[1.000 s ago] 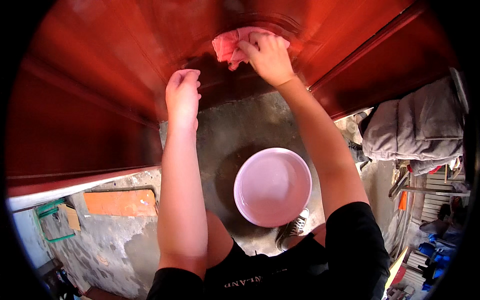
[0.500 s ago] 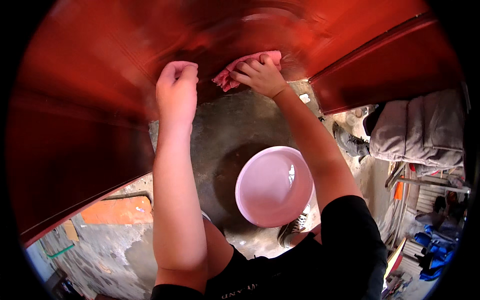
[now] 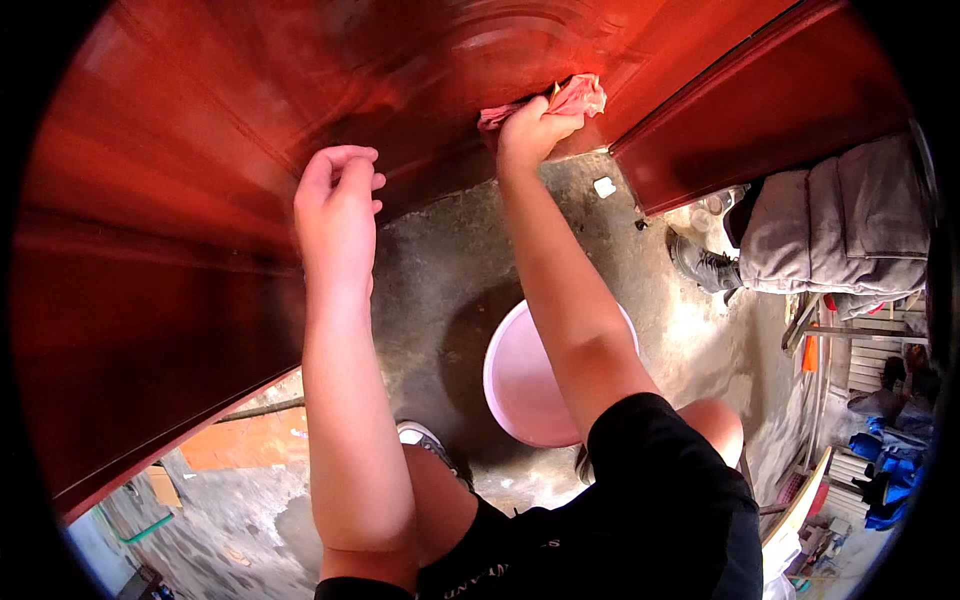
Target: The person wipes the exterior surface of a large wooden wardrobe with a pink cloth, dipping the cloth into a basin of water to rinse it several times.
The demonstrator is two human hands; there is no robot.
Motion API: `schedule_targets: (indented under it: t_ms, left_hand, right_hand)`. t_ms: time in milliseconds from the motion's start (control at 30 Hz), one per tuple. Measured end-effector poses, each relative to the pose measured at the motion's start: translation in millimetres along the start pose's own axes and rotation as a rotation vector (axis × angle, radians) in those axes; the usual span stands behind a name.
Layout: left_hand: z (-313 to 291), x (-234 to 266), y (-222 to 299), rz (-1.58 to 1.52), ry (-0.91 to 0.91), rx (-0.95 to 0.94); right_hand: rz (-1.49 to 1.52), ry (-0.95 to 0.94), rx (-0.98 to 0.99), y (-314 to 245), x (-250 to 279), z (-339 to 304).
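Note:
A crumpled pink cloth [image 3: 580,97] is in my right hand [image 3: 530,137], against the lower part of a glossy red panel [image 3: 400,60] with curved moulding. Its ends stick out on both sides of the hand, and my palm hides its middle. Left of it, my left hand [image 3: 336,215] hovers in front of the panel, fingers loosely curled and slightly apart, with nothing visible in them. Below my right forearm a round pink basin [image 3: 520,390] stands on the floor, partly covered by that arm.
Red side panels flank the work on left [image 3: 150,330] and right [image 3: 760,110]. A small white object [image 3: 604,187] lies on the concrete floor [image 3: 430,270]. At right are a dark boot [image 3: 705,265], a padded grey garment [image 3: 840,225] and blue items [image 3: 890,470]. An orange board [image 3: 245,440] lies at left.
My right hand has moved up and slightly right with the cloth, bunching it and turning at the wrist. My left hand has shifted a little down and left, its fingers loosening.

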State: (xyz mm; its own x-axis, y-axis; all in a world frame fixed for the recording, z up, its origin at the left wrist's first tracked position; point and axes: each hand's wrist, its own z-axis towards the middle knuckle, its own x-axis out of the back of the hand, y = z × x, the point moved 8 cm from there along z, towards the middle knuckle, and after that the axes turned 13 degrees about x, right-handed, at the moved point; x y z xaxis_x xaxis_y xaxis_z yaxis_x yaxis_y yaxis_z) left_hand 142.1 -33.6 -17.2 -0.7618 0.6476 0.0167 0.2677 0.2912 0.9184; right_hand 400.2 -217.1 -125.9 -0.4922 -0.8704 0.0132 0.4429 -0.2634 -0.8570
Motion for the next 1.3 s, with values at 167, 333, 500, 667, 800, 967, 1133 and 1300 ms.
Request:
schedule_targets:
  t_ms: [167, 333, 500, 667, 800, 967, 1133, 1300]
  left_hand:
    - [4, 18, -13, 0.049, 0.009, -0.033]
    - [6, 11, -20, 0.130, -0.008, -0.040]
    - [3, -14, -15, 0.090, -0.086, -0.054]
    - [8, 22, -18, 0.096, 0.005, -0.017]
    - [15, 6, -25, 0.088, -0.045, -0.003]
    - [15, 25, -24, 0.126, 0.006, -0.004]
    - [20, 5, -24, 0.052, 0.020, -0.102]
    - [23, -11, -30, 0.062, -0.021, -0.052]
  right_hand:
    - [0.065, -0.087, 0.319, -104, -15, -9]
    - [0.138, 0.168, 0.168, -63, -20, -18]
    - [0.144, 0.317, -0.347, 59, 0, -10]
    - [0.272, 0.036, -0.143, -62, -3, -2]
    - [0.122, 0.205, 0.130, -49, -15, 46]
    - [0.239, 0.293, -0.082, 7, -18, 16]
    - [0.084, 0.207, -0.619, 80, -5, -9]
    - [0.305, 0.111, -0.035, 24, -1, 50]
